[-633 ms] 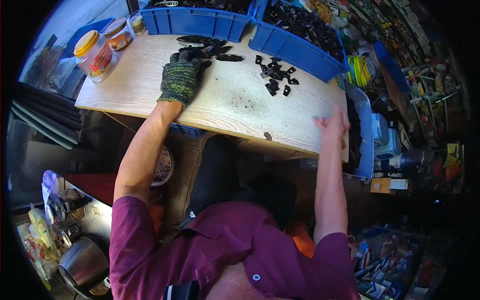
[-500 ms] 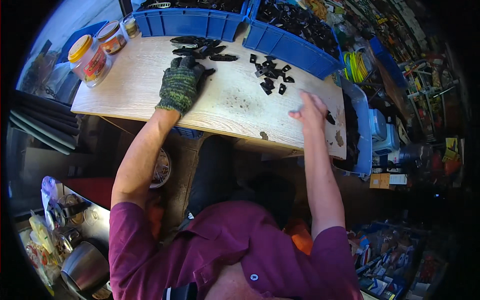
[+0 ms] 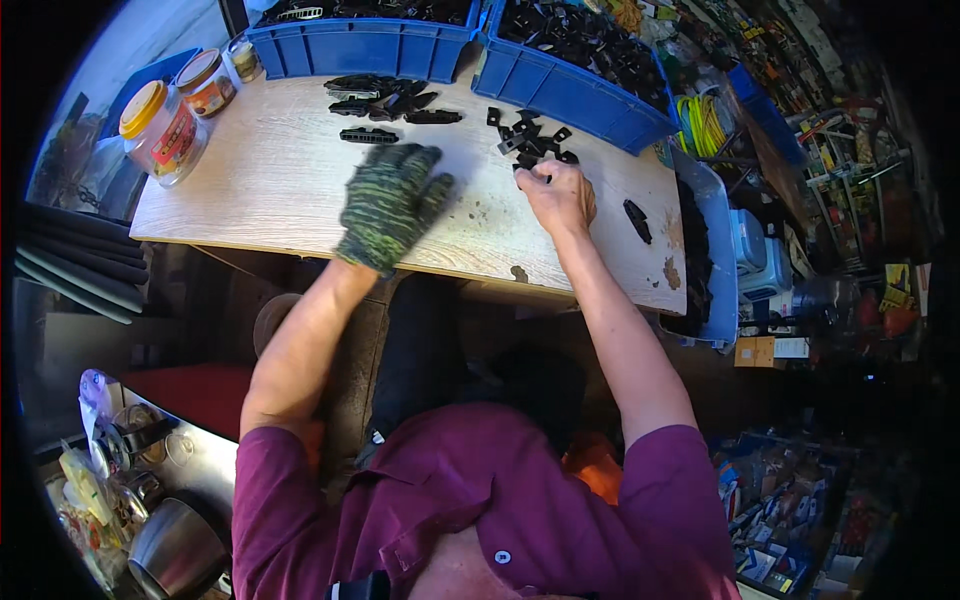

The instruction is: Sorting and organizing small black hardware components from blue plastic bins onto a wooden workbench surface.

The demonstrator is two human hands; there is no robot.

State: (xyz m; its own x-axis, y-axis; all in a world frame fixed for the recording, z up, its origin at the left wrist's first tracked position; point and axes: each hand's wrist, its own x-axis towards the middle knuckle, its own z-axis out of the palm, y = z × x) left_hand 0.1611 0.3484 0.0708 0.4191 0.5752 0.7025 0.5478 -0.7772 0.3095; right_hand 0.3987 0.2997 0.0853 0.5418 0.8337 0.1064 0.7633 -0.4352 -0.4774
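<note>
My left hand (image 3: 390,205), in a green and black knitted glove, is over the worktable with its fingers apart and holds nothing. Just beyond its fingertips lies a long black slotted part (image 3: 368,135). Farther back is a heap of similar long black parts (image 3: 375,98). My bare right hand (image 3: 562,198) bends its fingers closed at the near edge of a pile of small black pieces with holes (image 3: 530,135). A small black piece shows at those fingertips, mostly hidden by them. Another long black part (image 3: 637,221) lies alone to the right of this hand.
Two blue bins, one at the back left (image 3: 360,50) and one at the back right (image 3: 575,100), hold many black parts. Jars (image 3: 165,135) stand at the left of the wooden tabletop (image 3: 250,190). A bluish tub (image 3: 722,250) adjoins the right edge.
My left hand has come back and right, leaving a long black part near the heap. My right hand has moved left to the small pieces, away from the single long part at right.
</note>
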